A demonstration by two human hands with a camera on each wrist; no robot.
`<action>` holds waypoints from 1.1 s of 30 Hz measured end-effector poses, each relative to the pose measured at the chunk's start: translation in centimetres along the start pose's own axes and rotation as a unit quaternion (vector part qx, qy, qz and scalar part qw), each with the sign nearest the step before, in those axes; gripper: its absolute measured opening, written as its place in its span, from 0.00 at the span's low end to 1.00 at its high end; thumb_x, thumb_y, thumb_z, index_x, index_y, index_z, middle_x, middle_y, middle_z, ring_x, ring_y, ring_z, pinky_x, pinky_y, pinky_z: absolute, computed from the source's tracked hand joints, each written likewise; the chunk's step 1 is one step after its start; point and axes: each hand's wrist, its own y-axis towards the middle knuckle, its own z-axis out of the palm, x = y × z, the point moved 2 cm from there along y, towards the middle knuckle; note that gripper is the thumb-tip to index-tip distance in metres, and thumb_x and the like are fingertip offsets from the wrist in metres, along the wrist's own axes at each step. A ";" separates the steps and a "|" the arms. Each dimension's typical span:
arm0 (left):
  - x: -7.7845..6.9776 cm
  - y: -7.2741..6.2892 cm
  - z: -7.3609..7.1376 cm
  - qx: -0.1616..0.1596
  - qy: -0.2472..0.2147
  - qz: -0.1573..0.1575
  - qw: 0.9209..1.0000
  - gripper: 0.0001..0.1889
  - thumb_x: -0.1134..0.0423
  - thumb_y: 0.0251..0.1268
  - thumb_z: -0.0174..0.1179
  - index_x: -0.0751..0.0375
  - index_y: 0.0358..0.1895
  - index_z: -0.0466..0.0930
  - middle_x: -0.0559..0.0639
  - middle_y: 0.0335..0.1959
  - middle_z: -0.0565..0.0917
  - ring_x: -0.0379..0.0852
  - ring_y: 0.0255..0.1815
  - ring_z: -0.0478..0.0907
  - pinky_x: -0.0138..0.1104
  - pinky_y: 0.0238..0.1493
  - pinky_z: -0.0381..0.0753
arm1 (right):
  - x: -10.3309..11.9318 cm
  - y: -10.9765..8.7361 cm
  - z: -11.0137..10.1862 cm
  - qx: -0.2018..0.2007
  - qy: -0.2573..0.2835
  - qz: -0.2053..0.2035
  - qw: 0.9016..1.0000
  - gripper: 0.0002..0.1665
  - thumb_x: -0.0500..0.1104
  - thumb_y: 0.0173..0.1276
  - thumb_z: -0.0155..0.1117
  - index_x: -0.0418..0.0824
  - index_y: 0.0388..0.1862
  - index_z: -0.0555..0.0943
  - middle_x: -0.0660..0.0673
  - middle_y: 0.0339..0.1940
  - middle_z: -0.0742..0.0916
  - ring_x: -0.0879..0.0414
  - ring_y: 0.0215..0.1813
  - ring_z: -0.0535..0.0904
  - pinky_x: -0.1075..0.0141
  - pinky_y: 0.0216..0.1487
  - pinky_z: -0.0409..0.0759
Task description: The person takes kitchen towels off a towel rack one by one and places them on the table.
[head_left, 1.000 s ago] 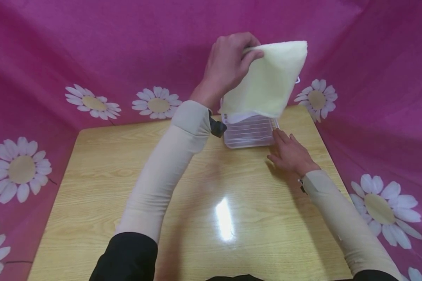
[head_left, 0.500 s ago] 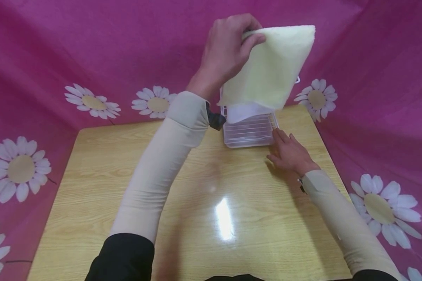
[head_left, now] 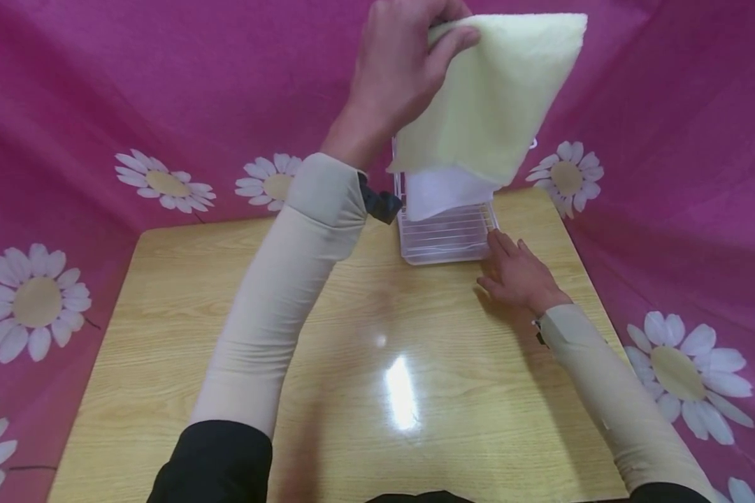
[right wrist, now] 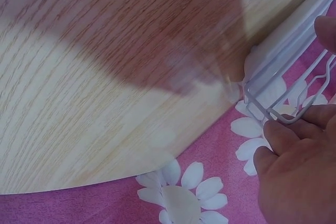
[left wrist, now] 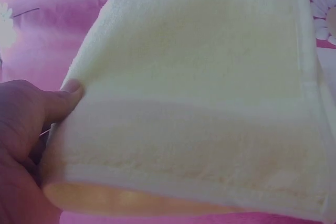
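Observation:
A folded pale yellow towel (head_left: 497, 98) hangs from my left hand (head_left: 396, 70), which pinches its upper left edge between thumb and fingers. In the left wrist view the towel (left wrist: 194, 77) fills most of the picture, with the thumb (left wrist: 65, 100) lying on its near face. Behind and below it a white cloth (head_left: 443, 192) is partly visible over a white wire rack with a tray (head_left: 447, 251). My right hand (head_left: 519, 272) holds the rack's near right corner. The right wrist view shows its fingertips at the rack's wires (right wrist: 291, 119).
The rack stands at the back of a glossy wooden table (head_left: 352, 391). Pink fabric with large daisies (head_left: 277, 77) hangs behind the table and along its sides. A white hook (head_left: 533, 143) shows at the towel's right.
My left hand has risen with the yellow towel, and more of the white cloth beneath now shows. The right hand and the rack stay where they were.

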 end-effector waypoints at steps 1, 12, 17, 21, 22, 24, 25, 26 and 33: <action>-0.1 0.0 -0.2 -0.003 0.005 0.007 1.000 0.17 0.51 0.76 0.56 0.57 0.54 0.86 0.47 0.49 0.86 0.39 0.48 0.75 0.20 0.52 0.67 | -0.1 0.0 0.0 -0.001 -0.001 0.001 1.000 0.57 0.56 0.70 0.62 0.31 0.81 0.42 0.31 0.81 0.50 0.37 0.81 0.45 0.44 0.77 0.40; -1.0 0.3 -1.3 0.005 0.033 0.010 0.999 0.19 0.48 0.76 0.54 0.53 0.60 0.82 0.44 0.56 0.83 0.36 0.53 0.74 0.20 0.57 0.64 | -0.3 0.2 0.1 0.001 0.016 0.008 1.000 0.57 0.55 0.70 0.63 0.32 0.82 0.42 0.32 0.82 0.50 0.37 0.81 0.44 0.46 0.77 0.38; -1.4 0.0 -1.8 0.008 0.039 0.017 0.999 0.19 0.48 0.76 0.54 0.53 0.59 0.82 0.43 0.55 0.84 0.35 0.50 0.74 0.20 0.55 0.64 | -0.4 0.3 0.2 0.003 0.015 0.012 1.000 0.58 0.55 0.70 0.64 0.34 0.82 0.42 0.33 0.82 0.50 0.38 0.81 0.43 0.47 0.78 0.37; -1.6 -0.5 -1.9 0.005 0.027 0.032 0.999 0.18 0.50 0.76 0.55 0.55 0.57 0.83 0.46 0.51 0.85 0.38 0.48 0.75 0.21 0.54 0.66 | -0.4 0.4 0.2 -0.003 0.017 0.010 1.000 0.58 0.55 0.70 0.65 0.33 0.82 0.43 0.34 0.82 0.50 0.39 0.81 0.44 0.47 0.78 0.38; -1.6 -0.6 -1.9 0.003 0.023 0.036 0.999 0.18 0.50 0.76 0.55 0.56 0.56 0.84 0.47 0.50 0.86 0.38 0.48 0.75 0.21 0.54 0.66 | -0.4 0.4 0.3 -0.006 0.018 0.009 1.000 0.58 0.55 0.70 0.65 0.33 0.82 0.43 0.34 0.82 0.50 0.39 0.81 0.44 0.47 0.78 0.38; -1.7 -0.9 -1.9 -0.003 0.010 0.040 0.999 0.17 0.51 0.76 0.56 0.58 0.53 0.85 0.48 0.47 0.86 0.40 0.48 0.74 0.22 0.54 0.67 | -0.3 0.4 0.3 -0.012 0.019 0.005 1.000 0.57 0.54 0.69 0.66 0.32 0.82 0.44 0.33 0.82 0.51 0.38 0.81 0.45 0.46 0.77 0.39; -1.7 -1.0 -2.0 -0.005 0.004 0.040 0.999 0.16 0.52 0.76 0.57 0.58 0.52 0.86 0.48 0.46 0.86 0.40 0.47 0.73 0.23 0.54 0.67 | -0.3 0.4 0.3 -0.016 0.017 0.003 1.000 0.57 0.54 0.69 0.67 0.32 0.81 0.45 0.33 0.82 0.51 0.38 0.81 0.45 0.46 0.77 0.40; -1.7 -1.2 -2.0 -0.006 -0.001 0.038 0.999 0.16 0.52 0.75 0.57 0.58 0.51 0.87 0.48 0.45 0.86 0.40 0.46 0.72 0.23 0.53 0.67 | -0.3 0.5 0.2 -0.019 0.018 0.003 1.000 0.57 0.53 0.69 0.67 0.32 0.81 0.45 0.32 0.82 0.52 0.38 0.81 0.46 0.46 0.77 0.40; -1.9 -2.6 -2.1 0.010 -0.024 0.022 0.999 0.15 0.52 0.74 0.59 0.58 0.50 0.86 0.46 0.46 0.87 0.37 0.43 0.75 0.21 0.47 0.69 | -0.2 0.5 0.2 -0.029 0.032 0.001 0.999 0.59 0.51 0.68 0.69 0.35 0.82 0.43 0.34 0.82 0.53 0.38 0.80 0.47 0.45 0.77 0.40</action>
